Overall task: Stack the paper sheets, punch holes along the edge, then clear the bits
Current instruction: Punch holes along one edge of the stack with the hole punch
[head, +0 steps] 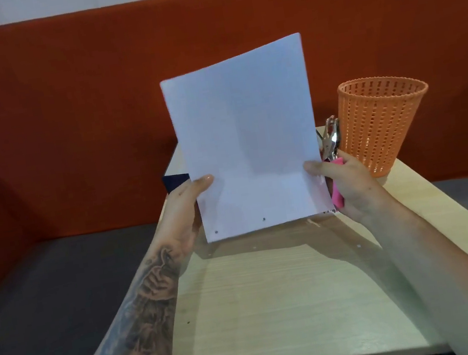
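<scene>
Nearest you, the pale wooden table [276, 307] carries a few tiny white bits [359, 246] at about 5 o'clock from the sheets. Above it, you hold the paper stack [246, 139] upright off the table, long axis running from 6 to 12 o'clock and tipped slightly toward 1. Two punched holes [264, 219] show along its bottom edge. Your left hand [184, 212] clasps the lower left corner, thumb across the front. Your right hand [349, 184] pinches the lower right corner with its thumb while its fingers also close around the pink-handled hole punch [331, 144], whose metal head sticks up at 3 o'clock, just beside the paper's right edge. So the punch hand looks nearest the unpunched stretch. Beyond it, at 2 o'clock, stands the orange basket [385, 124].
</scene>
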{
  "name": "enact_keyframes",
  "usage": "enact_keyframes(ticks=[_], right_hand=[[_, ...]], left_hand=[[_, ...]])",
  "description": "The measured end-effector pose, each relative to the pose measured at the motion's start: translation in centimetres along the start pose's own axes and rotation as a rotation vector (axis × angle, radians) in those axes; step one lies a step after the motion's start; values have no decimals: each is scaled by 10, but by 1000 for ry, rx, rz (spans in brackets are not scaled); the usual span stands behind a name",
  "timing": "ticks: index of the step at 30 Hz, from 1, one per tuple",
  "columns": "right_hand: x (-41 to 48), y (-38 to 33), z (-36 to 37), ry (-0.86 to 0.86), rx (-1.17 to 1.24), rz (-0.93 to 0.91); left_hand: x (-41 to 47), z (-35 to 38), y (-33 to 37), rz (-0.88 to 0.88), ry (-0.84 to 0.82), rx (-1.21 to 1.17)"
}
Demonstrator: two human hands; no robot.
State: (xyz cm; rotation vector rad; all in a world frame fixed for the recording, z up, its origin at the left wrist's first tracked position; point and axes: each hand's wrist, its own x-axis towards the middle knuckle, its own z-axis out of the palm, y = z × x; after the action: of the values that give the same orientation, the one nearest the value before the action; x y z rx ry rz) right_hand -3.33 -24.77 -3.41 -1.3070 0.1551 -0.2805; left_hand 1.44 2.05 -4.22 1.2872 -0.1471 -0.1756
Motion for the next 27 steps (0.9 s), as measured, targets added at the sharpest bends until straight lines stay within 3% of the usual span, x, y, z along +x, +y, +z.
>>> enact_keyframes(ticks=[4, 10, 16, 23, 27], right_hand=[[3, 0, -2, 161, 96, 66], [2, 3, 6, 201, 218, 63], [-3, 8, 19, 83, 212, -2], [-8, 6, 27, -66, 213, -4], [-10, 4, 29, -57, 238, 3]], left_hand=[[3, 0, -1, -80, -129, -139], [-7, 24, -16, -160, -344, 31], [-8, 42, -34, -92, -268, 165], [-9, 46, -33, -57, -214, 46], [-6, 43, -30, -41, -224, -73]])
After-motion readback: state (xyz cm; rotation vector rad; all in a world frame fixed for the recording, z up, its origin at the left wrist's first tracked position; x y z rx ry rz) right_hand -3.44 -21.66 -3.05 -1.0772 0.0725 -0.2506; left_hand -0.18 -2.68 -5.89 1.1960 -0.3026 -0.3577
